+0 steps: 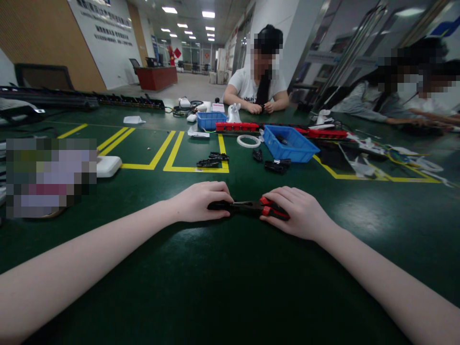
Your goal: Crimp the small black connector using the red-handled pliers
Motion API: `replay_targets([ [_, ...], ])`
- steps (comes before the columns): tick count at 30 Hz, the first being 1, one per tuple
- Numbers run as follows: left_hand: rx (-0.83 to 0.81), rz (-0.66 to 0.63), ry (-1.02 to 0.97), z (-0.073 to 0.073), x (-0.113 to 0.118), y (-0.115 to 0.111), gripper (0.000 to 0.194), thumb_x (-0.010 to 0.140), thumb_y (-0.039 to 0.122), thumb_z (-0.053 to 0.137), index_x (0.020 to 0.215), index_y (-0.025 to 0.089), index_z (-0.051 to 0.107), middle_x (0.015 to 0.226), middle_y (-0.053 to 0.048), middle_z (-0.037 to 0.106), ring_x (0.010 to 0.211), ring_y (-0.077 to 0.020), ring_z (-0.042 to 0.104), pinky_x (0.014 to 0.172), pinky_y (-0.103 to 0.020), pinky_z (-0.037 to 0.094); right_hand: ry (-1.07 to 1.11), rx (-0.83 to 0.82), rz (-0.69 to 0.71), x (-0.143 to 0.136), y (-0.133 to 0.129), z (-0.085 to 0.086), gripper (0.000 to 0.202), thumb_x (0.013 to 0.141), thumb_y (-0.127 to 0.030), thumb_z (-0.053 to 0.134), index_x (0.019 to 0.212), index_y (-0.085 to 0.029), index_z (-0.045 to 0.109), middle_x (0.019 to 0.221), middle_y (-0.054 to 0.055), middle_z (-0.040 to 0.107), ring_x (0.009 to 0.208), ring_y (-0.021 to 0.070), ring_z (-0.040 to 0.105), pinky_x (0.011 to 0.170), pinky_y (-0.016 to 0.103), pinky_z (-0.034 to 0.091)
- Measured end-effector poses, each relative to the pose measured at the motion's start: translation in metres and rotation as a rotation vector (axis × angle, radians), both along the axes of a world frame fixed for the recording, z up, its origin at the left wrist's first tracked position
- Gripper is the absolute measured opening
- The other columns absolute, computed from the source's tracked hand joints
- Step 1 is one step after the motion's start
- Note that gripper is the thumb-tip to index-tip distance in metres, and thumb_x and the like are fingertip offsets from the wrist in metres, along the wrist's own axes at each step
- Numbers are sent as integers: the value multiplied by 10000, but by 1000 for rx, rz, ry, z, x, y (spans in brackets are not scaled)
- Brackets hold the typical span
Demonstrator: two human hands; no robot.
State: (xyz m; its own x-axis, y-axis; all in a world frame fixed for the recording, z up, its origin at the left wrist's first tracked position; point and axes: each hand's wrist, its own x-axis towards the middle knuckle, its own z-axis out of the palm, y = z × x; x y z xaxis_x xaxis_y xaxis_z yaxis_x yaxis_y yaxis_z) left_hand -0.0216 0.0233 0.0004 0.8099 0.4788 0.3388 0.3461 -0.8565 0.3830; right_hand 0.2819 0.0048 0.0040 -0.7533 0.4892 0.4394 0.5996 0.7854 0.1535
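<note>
Both your arms reached in from the lower corners, and your hands met over the dark green worktop [230, 282], near the middle of the view. Your right hand [299, 211] had its grip wrapped around the red-and-black handles of the pliers [257, 206], whose nose pointed left. Your left hand [201, 201] had its grip clenched on a small black part [216, 205], right at the nose; whether the jaws bit on that part could not be told, because your fingers hid the spot.

Beyond your hands, yellow tape [163, 151] marked outlines on the worktop. Black clips [208, 163] lay partly over one line, and a second black bundle [276, 166] sat just in front of a blue tray [293, 152]. A white ring [247, 145] lay to the left of that tray. Farther back stood a red rail [237, 127], with a white rabbit figure [234, 114] behind it. To your left rested a white box [109, 166]. Across from you sat a person in a white T-shirt [240, 86], hands together; more people leaned in at right.
</note>
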Motion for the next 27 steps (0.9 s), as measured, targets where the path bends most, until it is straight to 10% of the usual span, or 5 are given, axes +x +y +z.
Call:
replay_targets([
  [27, -55, 1, -17, -1, -1, 1, 241, 920, 260, 641, 1135, 159, 676, 1095, -77, 635, 965, -192, 636, 847, -337, 533, 32, 47, -5, 1, 0, 0, 359, 875, -433, 666, 1085, -145, 627, 993, 130, 712, 864, 252, 668, 733, 376, 520],
])
